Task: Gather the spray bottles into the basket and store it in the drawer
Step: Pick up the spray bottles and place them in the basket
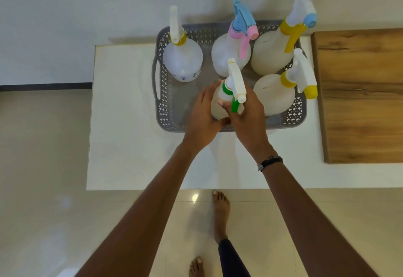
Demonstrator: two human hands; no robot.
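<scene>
- The step in hand looks like the last of the gathering: a green-collared spray bottle (220, 102) is being set into the grey basket (165, 93), where four other bottles already stand upright.
- The left hand (205, 113) is curled round the bottle's left flank, thumb across the front of its body; it has hold of the bottle.
- The right hand (248, 113) closes on the same bottle from the right, fingers wrapped below the green trigger, so both hands hold it between them.
- The bottle stands upright between the two palms, inside the basket's near wall; whether its base already rests on the basket floor is hidden by the hands.
- Beyond the hands, a bottle with a pink and blue head (231, 54) stands just behind the held one; a yellow-collared bottle (183, 60) stands beyond and to the left of the left hand.
- Two more yellow-trimmed bottles stand past the right hand: one beside it (274, 95), one further back (270, 54).
- The basket sits on the white tabletop (122, 124), with a wooden panel (359, 93) well to the right of the right hand.
- Next, I judge, the hands must let go and shift to the basket's handles; no drawer is in view, so where it goes cannot be told.
</scene>
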